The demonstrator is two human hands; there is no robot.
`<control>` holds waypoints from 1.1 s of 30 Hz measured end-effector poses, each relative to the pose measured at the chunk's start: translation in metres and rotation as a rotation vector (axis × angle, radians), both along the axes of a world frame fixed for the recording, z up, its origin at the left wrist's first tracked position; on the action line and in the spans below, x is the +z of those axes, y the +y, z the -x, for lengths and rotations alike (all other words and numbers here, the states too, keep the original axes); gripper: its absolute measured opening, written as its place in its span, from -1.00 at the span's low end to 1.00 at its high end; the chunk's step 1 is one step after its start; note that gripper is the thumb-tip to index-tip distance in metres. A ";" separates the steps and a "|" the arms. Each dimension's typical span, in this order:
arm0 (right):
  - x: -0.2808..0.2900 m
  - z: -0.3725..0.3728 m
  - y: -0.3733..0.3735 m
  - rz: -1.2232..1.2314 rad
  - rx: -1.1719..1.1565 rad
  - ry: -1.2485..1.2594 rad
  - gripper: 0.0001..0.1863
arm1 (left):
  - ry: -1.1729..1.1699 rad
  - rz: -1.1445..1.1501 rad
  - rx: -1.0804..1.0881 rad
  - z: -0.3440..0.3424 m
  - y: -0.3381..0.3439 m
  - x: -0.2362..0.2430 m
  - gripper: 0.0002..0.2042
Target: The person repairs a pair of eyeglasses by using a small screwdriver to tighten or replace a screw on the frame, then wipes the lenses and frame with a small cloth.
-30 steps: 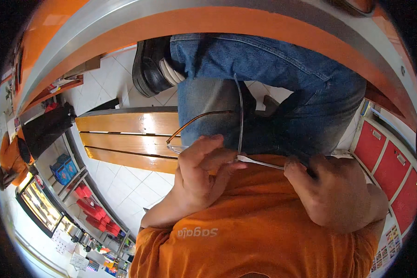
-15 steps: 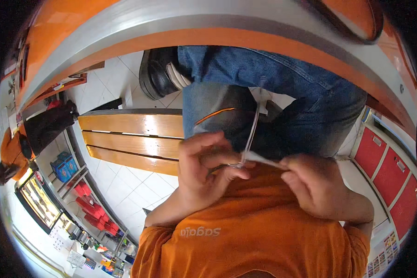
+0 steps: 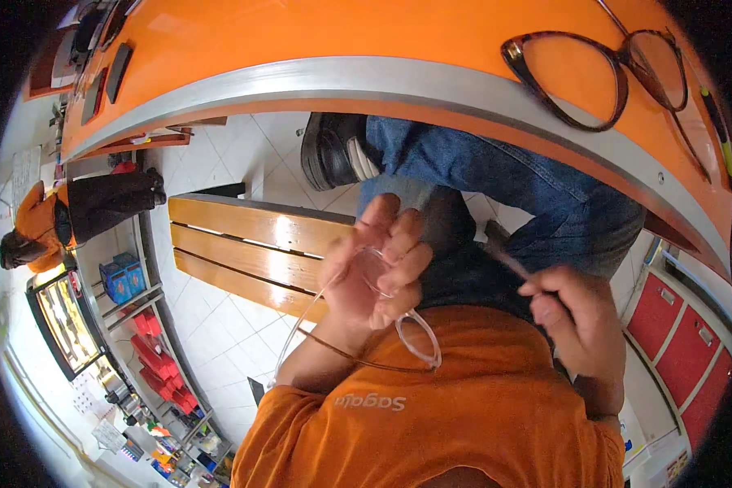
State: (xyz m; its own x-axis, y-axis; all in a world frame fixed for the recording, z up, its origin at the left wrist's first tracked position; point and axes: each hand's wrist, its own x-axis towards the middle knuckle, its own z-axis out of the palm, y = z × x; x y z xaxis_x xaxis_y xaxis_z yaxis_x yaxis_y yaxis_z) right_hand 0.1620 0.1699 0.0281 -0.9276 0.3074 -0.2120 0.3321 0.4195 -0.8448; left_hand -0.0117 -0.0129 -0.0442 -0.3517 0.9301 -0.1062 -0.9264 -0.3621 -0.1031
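My left hand (image 3: 394, 252) is closed, with bent fingers, around a pair of clear-framed eyeglasses (image 3: 437, 351) above my lap. One rim shows against the palm; the other hangs below the fingers, beside a thin brown temple arm (image 3: 358, 358). A pale temple arm extends to the lower left. To the right, my right hand (image 3: 573, 321) pinches a thin, flat greyish strip (image 3: 508, 259) between thumb and fingers. Motion blurs the strip, so its kind is unclear. It is apart from the eyeglasses.
Ahead, an orange counter (image 3: 366, 28) with a metal edge (image 3: 317, 75) bears dark tortoiseshell eyeglasses (image 3: 618, 106). A slatted wooden bench (image 3: 252, 228) stands left, red cabinet doors (image 3: 655, 309) right. Another person (image 3: 45, 215) stands far left near shelves with blue boxes (image 3: 122, 276).
My hands have moved apart; the strip has left the eyeglasses. The left hand has turned palm up, showing both rims. My view has shifted, bringing more counter and the tortoiseshell eyeglasses into sight.
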 end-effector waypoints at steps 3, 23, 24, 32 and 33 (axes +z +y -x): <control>0.001 0.004 -0.007 0.080 0.214 0.018 -0.85 | -0.033 0.053 -0.074 -0.009 -0.003 -0.003 -0.83; 0.013 0.008 -0.020 -0.195 0.392 -0.100 -0.80 | 0.142 0.215 -0.104 -0.030 -0.001 0.000 -0.75; 0.011 0.008 -0.021 -0.178 0.379 -0.087 -0.81 | 0.139 0.209 -0.098 -0.030 -0.001 -0.001 -0.75; -0.011 0.000 -0.033 0.009 0.327 -0.079 -0.86 | 0.144 0.185 -0.015 -0.038 0.003 -0.005 -0.72; -0.012 0.001 -0.033 0.005 0.297 -0.093 -0.87 | 0.149 0.181 -0.008 -0.039 0.003 -0.004 -0.72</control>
State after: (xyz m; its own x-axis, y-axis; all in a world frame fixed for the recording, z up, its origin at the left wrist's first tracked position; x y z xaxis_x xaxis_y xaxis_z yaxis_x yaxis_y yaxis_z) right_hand 0.1611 0.1373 0.0161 -0.9533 0.0244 -0.3010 0.2715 0.5054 -0.8191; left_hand 0.0273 -0.0103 -0.0486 -0.3685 0.9034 -0.2192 -0.9295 -0.3546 0.1010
